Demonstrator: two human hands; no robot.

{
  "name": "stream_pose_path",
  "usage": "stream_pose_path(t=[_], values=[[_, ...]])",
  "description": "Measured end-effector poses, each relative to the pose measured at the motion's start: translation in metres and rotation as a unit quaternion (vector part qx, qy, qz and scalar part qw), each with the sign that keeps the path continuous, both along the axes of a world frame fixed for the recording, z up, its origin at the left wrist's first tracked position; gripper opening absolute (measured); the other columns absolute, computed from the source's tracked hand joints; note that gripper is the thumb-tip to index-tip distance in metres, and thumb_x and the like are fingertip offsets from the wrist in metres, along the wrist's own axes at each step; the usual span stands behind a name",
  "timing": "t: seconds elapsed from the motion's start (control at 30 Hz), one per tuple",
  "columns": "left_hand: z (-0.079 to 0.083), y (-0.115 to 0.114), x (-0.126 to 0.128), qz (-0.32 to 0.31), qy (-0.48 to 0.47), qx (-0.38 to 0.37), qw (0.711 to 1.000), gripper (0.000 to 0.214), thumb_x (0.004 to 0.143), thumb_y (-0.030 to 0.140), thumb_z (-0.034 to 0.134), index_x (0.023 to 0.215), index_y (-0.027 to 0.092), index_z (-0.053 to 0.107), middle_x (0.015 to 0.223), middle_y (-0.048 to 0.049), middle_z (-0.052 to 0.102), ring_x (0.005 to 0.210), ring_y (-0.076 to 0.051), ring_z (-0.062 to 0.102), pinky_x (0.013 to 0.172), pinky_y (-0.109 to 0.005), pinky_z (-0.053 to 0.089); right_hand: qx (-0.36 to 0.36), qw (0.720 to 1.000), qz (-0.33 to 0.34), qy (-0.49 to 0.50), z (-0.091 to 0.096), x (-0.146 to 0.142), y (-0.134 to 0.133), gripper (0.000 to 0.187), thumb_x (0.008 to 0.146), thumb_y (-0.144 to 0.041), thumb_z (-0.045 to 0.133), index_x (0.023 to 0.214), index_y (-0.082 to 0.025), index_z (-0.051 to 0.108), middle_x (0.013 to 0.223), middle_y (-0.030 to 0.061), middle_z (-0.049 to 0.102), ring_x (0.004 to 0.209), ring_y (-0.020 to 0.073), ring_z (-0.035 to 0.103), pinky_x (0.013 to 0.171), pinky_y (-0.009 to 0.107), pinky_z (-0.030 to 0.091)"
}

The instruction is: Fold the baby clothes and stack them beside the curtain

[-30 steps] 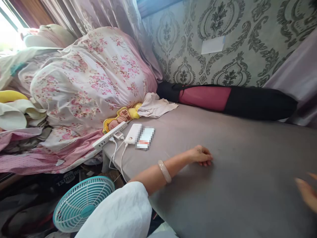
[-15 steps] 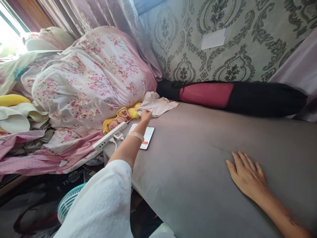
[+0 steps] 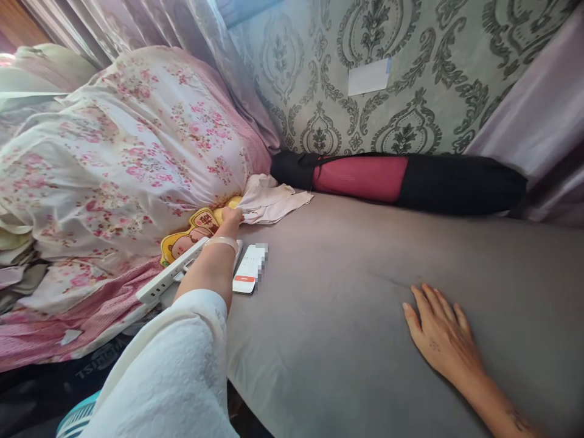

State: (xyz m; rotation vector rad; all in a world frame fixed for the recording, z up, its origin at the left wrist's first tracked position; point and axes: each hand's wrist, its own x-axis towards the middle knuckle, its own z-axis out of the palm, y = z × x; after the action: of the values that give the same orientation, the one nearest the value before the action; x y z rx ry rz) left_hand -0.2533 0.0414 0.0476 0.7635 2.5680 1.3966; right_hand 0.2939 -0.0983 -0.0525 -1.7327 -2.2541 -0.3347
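At the far left end of the grey padded surface (image 3: 337, 304), my left hand (image 3: 232, 215) is closed on the near-left edge of a pale pink cloth (image 3: 274, 204). The fingertips are partly hidden. The cloth lies crumpled, one corner spread to the right. Beside the hand are a yellow plush (image 3: 235, 202) and a yellow cartoon cushion (image 3: 189, 234). A phone (image 3: 249, 271) with a lit screen lies right of my left forearm. My right hand (image 3: 440, 331) rests palm down on the grey surface, fingers spread, holding nothing.
A white power strip (image 3: 168, 274) with plugs runs along the left edge, partly under my forearm. Floral bedding (image 3: 137, 152) is heaped at the left. Against the patterned wall lies a long black and red bag (image 3: 360, 178). A turquoise fan (image 3: 77, 417) shows below left.
The view has swung to the right, so everything sits further left. Against the cloth, my left hand has shifted slightly left to its edge. My right hand stays flat on the surface.
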Motion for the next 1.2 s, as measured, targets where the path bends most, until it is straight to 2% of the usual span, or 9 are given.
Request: stream_pose_path(t=[0.17, 0.4, 0.53, 0.63, 0.73, 0.8, 1.07, 1.1, 1.2], values=[[-0.007, 0.006, -0.002, 0.014, 0.033, -0.037, 0.999, 0.024, 0.062, 0.007, 0.063, 0.086, 0.013, 0.061, 0.086, -0.0114, 0.066, 0.098, -0.031, 0.063, 0.080, -0.036, 0.050, 0.007, 1.000, -0.008, -0.003, 0.001, -0.002, -0.001, 0.058, 0.099, -0.041, 0.020, 0.133, -0.008, 0.054, 0.142, 0.0185, 0.052, 0.132, 0.0324, 0.046, 0.110, 0.054, 0.033], [0.002, 0.002, -0.002, -0.013, 0.036, -0.067, 0.997, 0.012, 0.061, 0.008, 0.067, 0.068, 0.014, 0.060, 0.070, -0.0095, 0.064, 0.094, -0.032, 0.063, 0.084, -0.037, 0.046, 0.002, 1.000, -0.004, 0.016, -0.002, 0.000, 0.000, 0.055, 0.097, -0.041, 0.026, 0.135, -0.012, 0.052, 0.143, 0.0179, 0.052, 0.133, 0.0325, 0.045, 0.112, 0.054, 0.030], [0.015, 0.003, 0.013, -0.043, 0.042, -0.036, 0.998, 0.011, 0.064, 0.015, 0.071, 0.068, 0.017, 0.061, 0.070, -0.0085, 0.065, 0.098, -0.032, 0.062, 0.086, -0.037, 0.045, 0.001, 1.000, -0.006, 0.021, -0.001, -0.001, 0.001, 0.054, 0.096, -0.040, 0.026, 0.134, -0.012, 0.052, 0.142, 0.0186, 0.052, 0.132, 0.0323, 0.046, 0.111, 0.055, 0.030], [0.025, 0.012, 0.036, -0.075, 0.047, 0.009, 0.996, 0.005, 0.071, 0.021, 0.067, 0.074, 0.019, 0.064, 0.073, -0.0052, 0.066, 0.098, -0.027, 0.061, 0.086, -0.032, 0.044, 0.000, 1.000, -0.008, 0.024, 0.002, -0.002, 0.000, 0.054, 0.097, -0.040, 0.025, 0.134, -0.011, 0.052, 0.142, 0.0190, 0.052, 0.132, 0.0322, 0.046, 0.112, 0.054, 0.030], [0.030, 0.024, 0.068, -0.123, 0.021, 0.064, 0.990, 0.006, 0.079, 0.024, 0.059, 0.078, 0.019, 0.064, 0.074, -0.0008, 0.064, 0.086, -0.020, 0.061, 0.080, -0.026, 0.046, -0.008, 1.000, -0.007, 0.020, 0.005, -0.003, -0.001, 0.055, 0.098, -0.040, 0.023, 0.134, -0.010, 0.052, 0.142, 0.0192, 0.052, 0.132, 0.0323, 0.046, 0.111, 0.054, 0.030], [0.029, 0.030, 0.090, -0.173, -0.089, 0.183, 0.964, 0.005, 0.079, 0.021, 0.058, 0.080, 0.017, 0.061, 0.074, -0.0002, 0.061, 0.083, -0.017, 0.060, 0.079, -0.025, 0.046, -0.011, 1.000, -0.007, 0.016, 0.006, -0.003, -0.001, 0.056, 0.098, -0.040, 0.022, 0.134, -0.009, 0.052, 0.142, 0.0192, 0.052, 0.132, 0.0324, 0.046, 0.111, 0.054, 0.031], [0.009, 0.036, 0.182, -0.162, -0.206, 0.242, 0.934, 0.008, 0.089, 0.023, 0.049, 0.087, 0.017, 0.055, 0.075, 0.0003, 0.059, 0.081, -0.015, 0.062, 0.076, -0.025, 0.050, -0.019, 1.000, -0.008, 0.009, 0.006, -0.002, 0.000, 0.060, 0.099, -0.042, 0.019, 0.135, -0.008, 0.052, 0.144, 0.0190, 0.051, 0.134, 0.0327, 0.044, 0.110, 0.054, 0.031], [0.008, 0.034, 0.195, -0.165, -0.236, 0.250, 0.924, 0.007, 0.089, 0.023, 0.050, 0.088, 0.017, 0.055, 0.075, -0.0001, 0.060, 0.082, -0.015, 0.063, 0.076, -0.026, 0.050, -0.020, 1.000, -0.008, 0.009, 0.006, -0.002, 0.000, 0.060, 0.099, -0.042, 0.019, 0.135, -0.008, 0.053, 0.144, 0.0189, 0.051, 0.134, 0.0328, 0.044, 0.110, 0.054, 0.031], [0.004, 0.023, 0.229, -0.170, -0.407, 0.315, 0.841, 0.004, 0.086, 0.020, 0.057, 0.089, 0.018, 0.054, 0.079, -0.0017, 0.064, 0.088, -0.016, 0.066, 0.082, -0.027, 0.052, -0.023, 1.000, -0.009, 0.008, 0.006, -0.003, 0.000, 0.061, 0.099, -0.042, 0.018, 0.136, -0.007, 0.053, 0.143, 0.0186, 0.051, 0.133, 0.0329, 0.045, 0.110, 0.054, 0.031]])
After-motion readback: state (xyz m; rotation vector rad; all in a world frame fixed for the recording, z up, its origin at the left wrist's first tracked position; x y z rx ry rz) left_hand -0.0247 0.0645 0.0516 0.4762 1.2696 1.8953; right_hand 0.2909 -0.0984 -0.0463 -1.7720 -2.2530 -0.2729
